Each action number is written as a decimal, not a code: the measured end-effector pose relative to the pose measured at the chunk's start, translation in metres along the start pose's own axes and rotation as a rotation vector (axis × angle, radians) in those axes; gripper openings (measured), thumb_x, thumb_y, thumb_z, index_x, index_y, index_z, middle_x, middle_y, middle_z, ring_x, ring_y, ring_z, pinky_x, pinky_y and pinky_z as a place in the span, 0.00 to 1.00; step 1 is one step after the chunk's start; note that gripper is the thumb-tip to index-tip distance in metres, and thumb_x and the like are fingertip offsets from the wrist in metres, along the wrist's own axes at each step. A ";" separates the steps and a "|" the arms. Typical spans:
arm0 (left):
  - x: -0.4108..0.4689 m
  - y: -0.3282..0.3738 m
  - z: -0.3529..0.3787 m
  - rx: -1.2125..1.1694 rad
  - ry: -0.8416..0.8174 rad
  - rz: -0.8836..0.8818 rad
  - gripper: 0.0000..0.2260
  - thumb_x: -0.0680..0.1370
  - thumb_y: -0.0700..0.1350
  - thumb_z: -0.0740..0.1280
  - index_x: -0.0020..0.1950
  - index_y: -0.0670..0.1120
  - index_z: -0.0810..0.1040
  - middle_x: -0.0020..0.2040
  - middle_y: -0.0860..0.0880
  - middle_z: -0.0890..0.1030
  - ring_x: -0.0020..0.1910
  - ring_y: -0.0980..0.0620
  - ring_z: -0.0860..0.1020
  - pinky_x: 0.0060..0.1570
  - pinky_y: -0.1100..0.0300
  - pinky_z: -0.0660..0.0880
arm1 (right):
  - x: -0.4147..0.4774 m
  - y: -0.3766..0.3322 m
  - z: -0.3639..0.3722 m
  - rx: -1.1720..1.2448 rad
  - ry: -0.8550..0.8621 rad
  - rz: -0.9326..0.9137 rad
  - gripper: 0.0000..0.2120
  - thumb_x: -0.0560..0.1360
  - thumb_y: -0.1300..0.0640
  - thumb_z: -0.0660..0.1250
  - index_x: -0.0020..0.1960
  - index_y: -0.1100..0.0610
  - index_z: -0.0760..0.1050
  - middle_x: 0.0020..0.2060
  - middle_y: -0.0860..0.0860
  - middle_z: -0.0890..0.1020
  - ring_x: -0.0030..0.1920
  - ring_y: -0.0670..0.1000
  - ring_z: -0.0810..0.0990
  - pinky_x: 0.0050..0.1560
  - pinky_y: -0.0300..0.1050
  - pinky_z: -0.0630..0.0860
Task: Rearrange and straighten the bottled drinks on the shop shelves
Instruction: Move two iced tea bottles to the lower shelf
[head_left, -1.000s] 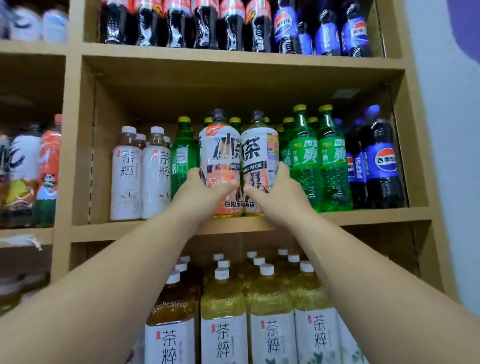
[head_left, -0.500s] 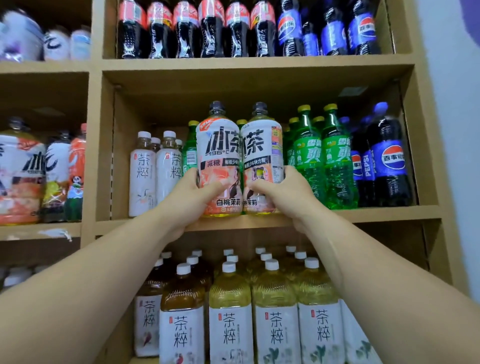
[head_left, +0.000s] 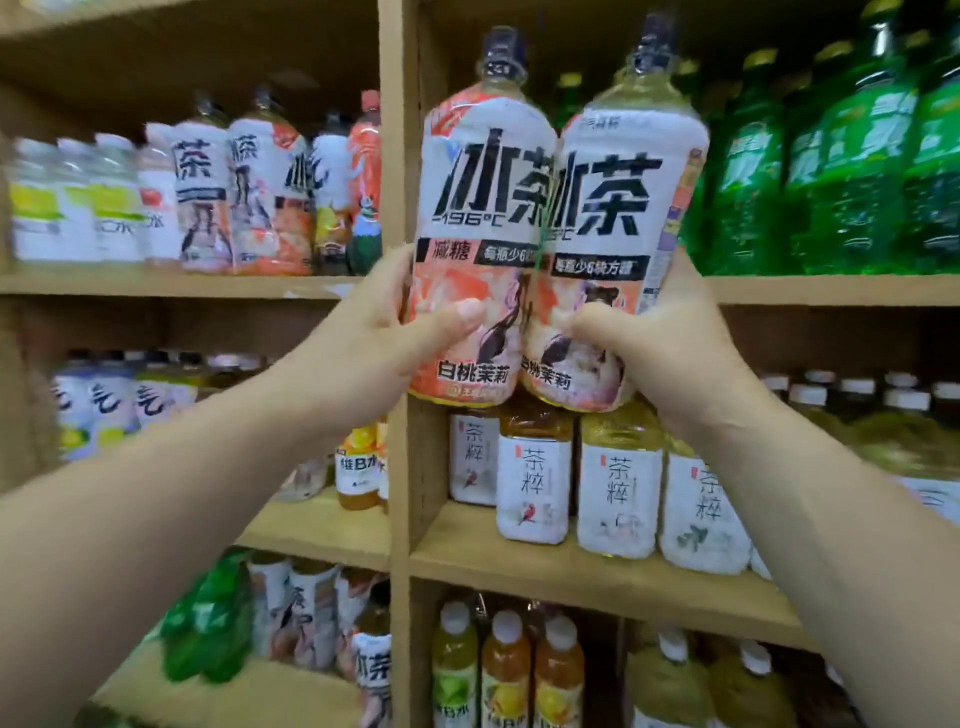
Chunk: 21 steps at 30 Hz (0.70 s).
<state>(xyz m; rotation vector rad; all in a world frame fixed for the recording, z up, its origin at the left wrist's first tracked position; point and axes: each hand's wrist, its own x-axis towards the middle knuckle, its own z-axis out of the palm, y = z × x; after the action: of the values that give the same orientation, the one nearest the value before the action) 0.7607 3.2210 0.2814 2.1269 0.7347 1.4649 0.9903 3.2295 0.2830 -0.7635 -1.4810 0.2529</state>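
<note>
Both forearms reach up and forward. The left hand (head_left: 363, 338) wraps one ice tea bottle (head_left: 480, 228), thumb across its glossy peach-print label; the right hand (head_left: 660, 338) clasps a second ice tea bottle (head_left: 618, 234). The rounded plastic bottles touch side by side, upright, held off the wooden shelf (head_left: 571, 566), before its upright divider (head_left: 402, 467).

At the centre of the frame, 2 big iced tea bottles are held up side by side, touching. The left hand (head_left: 363, 338) grips the left bottle (head_left: 480, 228) and the right hand (head_left: 660, 343) grips the right bottle (head_left: 621, 228), both off the wooden shelf (head_left: 571, 571). Green soda bottles (head_left: 857, 156) blur at upper right; white-labelled tea bottles (head_left: 618, 488) stand just below the hands.
</note>
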 end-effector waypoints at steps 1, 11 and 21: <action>-0.017 -0.009 -0.008 -0.017 0.002 -0.028 0.23 0.79 0.54 0.71 0.72 0.53 0.70 0.63 0.53 0.83 0.62 0.55 0.82 0.58 0.54 0.79 | -0.012 0.003 0.013 0.002 -0.029 0.019 0.33 0.58 0.51 0.78 0.62 0.52 0.77 0.49 0.45 0.87 0.48 0.44 0.86 0.51 0.48 0.82; -0.176 -0.119 -0.110 -0.159 -0.003 -0.328 0.28 0.72 0.55 0.73 0.72 0.57 0.72 0.67 0.52 0.81 0.67 0.51 0.79 0.65 0.46 0.74 | -0.147 0.033 0.156 0.069 -0.291 0.295 0.34 0.62 0.49 0.85 0.63 0.41 0.73 0.55 0.36 0.85 0.55 0.38 0.83 0.54 0.39 0.80; -0.244 -0.192 -0.194 -0.332 -0.068 -0.565 0.37 0.68 0.49 0.78 0.74 0.47 0.67 0.66 0.45 0.82 0.64 0.45 0.81 0.58 0.53 0.80 | -0.228 0.056 0.268 0.222 -0.317 0.573 0.41 0.55 0.52 0.85 0.65 0.52 0.74 0.56 0.46 0.87 0.56 0.48 0.86 0.57 0.48 0.81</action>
<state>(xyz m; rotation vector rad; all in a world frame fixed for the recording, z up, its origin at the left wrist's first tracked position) 0.4742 3.2199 0.0539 1.5433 0.9015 1.1093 0.7265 3.2172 0.0445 -0.9845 -1.4645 0.9936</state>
